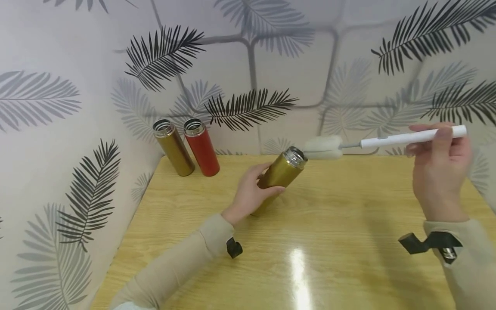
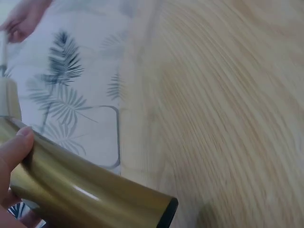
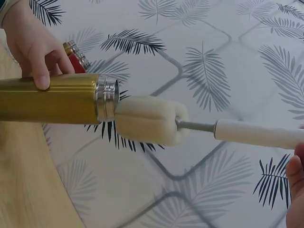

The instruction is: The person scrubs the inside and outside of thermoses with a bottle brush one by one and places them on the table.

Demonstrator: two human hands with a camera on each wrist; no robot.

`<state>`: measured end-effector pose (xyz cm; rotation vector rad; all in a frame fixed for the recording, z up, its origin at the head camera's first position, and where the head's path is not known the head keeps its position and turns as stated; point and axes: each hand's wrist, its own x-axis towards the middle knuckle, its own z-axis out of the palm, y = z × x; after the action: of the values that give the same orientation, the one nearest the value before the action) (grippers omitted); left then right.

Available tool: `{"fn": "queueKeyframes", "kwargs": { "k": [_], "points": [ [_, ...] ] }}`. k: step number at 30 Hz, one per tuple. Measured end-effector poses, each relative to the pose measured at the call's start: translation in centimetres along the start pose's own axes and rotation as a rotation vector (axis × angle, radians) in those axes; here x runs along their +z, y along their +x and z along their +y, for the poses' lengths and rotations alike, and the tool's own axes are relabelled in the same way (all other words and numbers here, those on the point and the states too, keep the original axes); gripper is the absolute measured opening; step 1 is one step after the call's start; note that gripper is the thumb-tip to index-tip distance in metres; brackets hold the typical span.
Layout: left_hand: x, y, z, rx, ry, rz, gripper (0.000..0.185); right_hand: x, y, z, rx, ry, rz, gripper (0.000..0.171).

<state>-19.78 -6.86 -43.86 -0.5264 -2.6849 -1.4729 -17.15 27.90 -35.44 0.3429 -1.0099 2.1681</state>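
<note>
My left hand [image 1: 252, 189] grips a gold thermos bottle [image 1: 278, 174] round its body; the bottle leans, its uncapped steel mouth tilted up to the right. In the left wrist view the bottle's dark base [image 2: 168, 213] shows. My right hand [image 1: 441, 172] holds a sponge bottle brush by its white handle [image 1: 410, 137]. The brush's cream sponge head [image 3: 147, 119] meets the bottle's threaded mouth [image 3: 107, 99] in the right wrist view. Most of the sponge is outside; whether its tip is inside the rim, I cannot tell.
A second gold bottle [image 1: 175, 148] and a red bottle [image 1: 203, 148], both uncapped, stand upright at the table's back left. The wooden table [image 1: 341, 241] ends at a wall [image 1: 97, 107] patterned with leaves.
</note>
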Motion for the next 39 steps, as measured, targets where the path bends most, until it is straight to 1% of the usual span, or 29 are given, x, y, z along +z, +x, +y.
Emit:
{"fn": "queueKeyframes", "kwargs": {
  "k": [2,5,7,8,10,13,16,19,21,23,25,27,30,32,33,35,37,39],
  "points": [
    [-0.2,0.3,0.0,-0.074,-0.118,-0.014,0.071,-0.3,0.0,-0.3,0.025,0.016,0.000,0.016],
    [-0.4,0.5,0.1,-0.216,-0.293,-0.046,0.071,-0.8,-0.2,-0.9,0.075,0.002,-0.004,0.010],
    [-0.4,0.6,0.3,-0.304,-0.418,-0.063,0.072,-1.2,-0.4,-1.2,0.103,0.018,-0.029,0.005],
    [-0.4,0.7,0.4,-0.341,-0.475,-0.069,0.071,-1.3,-0.5,-1.2,0.119,0.050,-0.045,0.004],
    [-0.3,0.8,0.5,-0.399,-0.580,-0.083,0.068,-1.6,-0.9,-1.3,0.137,0.084,-0.094,0.002],
    [-0.1,0.7,0.6,-0.458,-0.700,-0.116,0.061,-2.0,-1.4,-1.1,0.172,0.100,-0.171,0.006],
    [0.1,0.8,0.6,-0.493,-0.791,-0.149,0.061,-2.4,-1.8,-0.9,0.238,0.087,-0.218,0.009],
    [0.2,0.9,0.7,-0.504,-0.828,-0.167,0.063,-2.8,-2.1,-0.6,0.290,0.110,-0.257,0.013],
    [0.2,1.0,0.7,-0.499,-0.831,-0.179,0.064,-3.0,-2.4,-0.4,0.309,0.072,-0.290,0.013],
    [0.1,1.1,0.8,-0.495,-0.834,-0.188,0.064,-3.1,-2.7,-0.3,0.299,-0.060,-0.335,0.012],
    [0.0,1.1,0.9,-0.485,-0.838,-0.192,0.065,-3.4,-2.8,-0.3,0.284,-0.250,-0.396,0.012],
    [-0.1,1.2,0.9,-0.479,-0.843,-0.198,0.065,-3.6,-2.9,-0.5,0.260,-0.491,-0.463,0.015],
    [-0.2,1.4,0.9,-0.473,-0.837,-0.204,0.064,-3.8,-2.8,-0.7,0.201,-0.838,-0.571,0.021],
    [-0.3,1.4,1.0,-0.479,-0.834,-0.207,0.064,-3.9,-2.7,-0.7,0.148,-1.054,-0.642,0.024],
    [-0.3,1.4,1.0,-0.481,-0.835,-0.206,0.064,-3.9,-2.6,-0.6,0.117,-1.139,-0.677,0.026],
    [-0.2,1.5,1.1,-0.483,-0.836,-0.207,0.063,-4.1,-2.4,-0.3,0.065,-1.251,-0.750,0.030],
    [-0.2,1.5,1.1,-0.481,-0.832,-0.213,0.063,-4.3,-2.2,0.0,0.009,-1.298,-0.827,0.034],
    [-0.1,1.5,1.2,-0.479,-0.832,-0.224,0.063,-4.7,-2.1,0.3,-0.030,-1.305,-0.909,0.038]
  ]
}}
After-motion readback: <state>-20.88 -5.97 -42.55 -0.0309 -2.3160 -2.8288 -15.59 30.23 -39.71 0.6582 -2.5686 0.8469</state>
